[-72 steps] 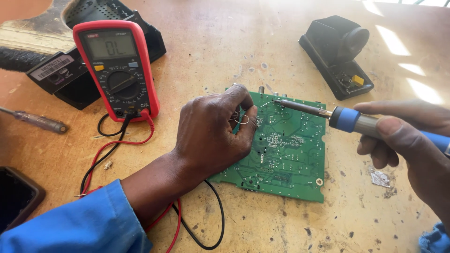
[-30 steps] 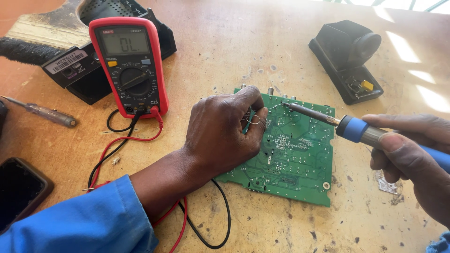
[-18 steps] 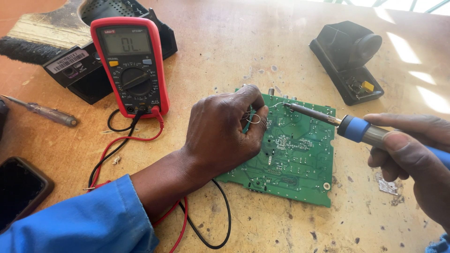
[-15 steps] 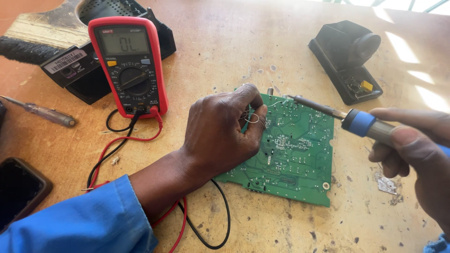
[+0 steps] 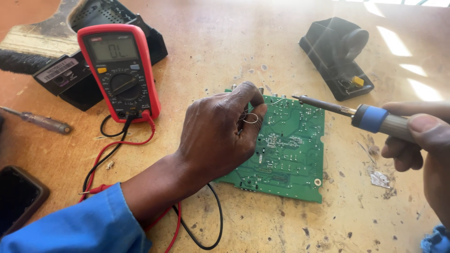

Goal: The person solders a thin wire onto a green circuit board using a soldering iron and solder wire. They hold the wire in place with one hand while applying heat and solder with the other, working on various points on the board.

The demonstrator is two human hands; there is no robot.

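The person's left hand [image 5: 218, 138] rests on the left half of the green board [image 5: 286, 150], which lies flat on the table [image 5: 225, 56] in the middle of the scene. Its fingers are closed on a thin coil of solder [image 5: 251, 117], whose free end reaches out over the far edge of the board. The right hand [image 5: 422, 145] is wrapped firmly round the blue-collared iron [image 5: 347, 111], coming in from the right; the tip hangs just above the board's far edge, near the end of the solder but apart from it.

This looks like the moment just before a joint is made. The next move would call for tip and solder to meet on one pad, steadily, without bridging neighbours.

Far left stands a red meter [image 5: 119, 70], its leads [image 5: 117, 154] trailing near under the left wrist. A black stand [image 5: 335, 54] sits far right, a screwdriver [image 5: 37, 121] at the left edge.
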